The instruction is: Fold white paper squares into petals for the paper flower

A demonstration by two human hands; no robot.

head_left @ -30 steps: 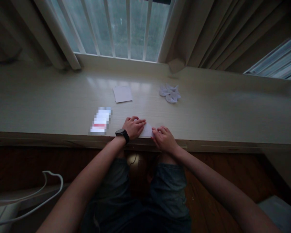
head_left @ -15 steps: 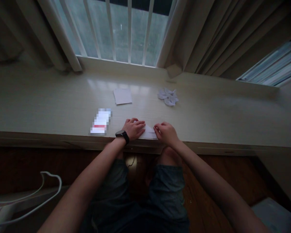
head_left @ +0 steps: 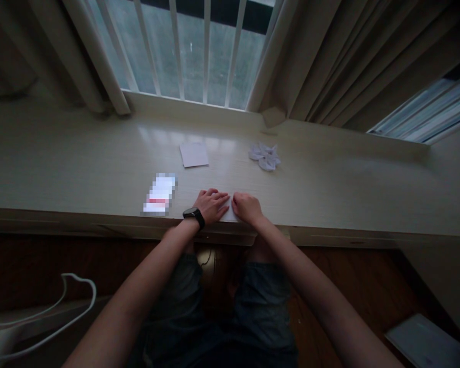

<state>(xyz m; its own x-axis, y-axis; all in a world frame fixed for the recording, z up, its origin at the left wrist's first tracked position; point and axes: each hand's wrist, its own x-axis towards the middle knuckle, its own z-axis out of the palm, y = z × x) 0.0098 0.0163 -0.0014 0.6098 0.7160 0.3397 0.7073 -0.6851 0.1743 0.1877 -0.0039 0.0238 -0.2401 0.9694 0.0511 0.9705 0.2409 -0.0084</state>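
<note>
A small white piece of paper [head_left: 228, 215] lies at the front edge of the ledge, mostly hidden under my hands. My left hand [head_left: 212, 205], with a black watch [head_left: 193, 215] at the wrist, rests flat on its left part, fingers stretched out to the right. Close beside those fingertips, my right hand [head_left: 247, 207] is curled into a closed shape on the paper's right part. Its fingertips bear on the paper, though the palm and most of the fold are out of sight.
Behind my hands lie a square stack of white paper [head_left: 193, 155] and a white folded-paper flower shape [head_left: 265, 156]. A phone [head_left: 159, 193] with a blurred screen is to the left. Curtains [head_left: 314, 61] frame the barred window [head_left: 191, 56]. A white cable [head_left: 95, 294] loops at lower left.
My right hand has moved left across the paper, from its right corner to near my left fingertips, and its fingers have curled in tighter. My left hand stays in place.
</note>
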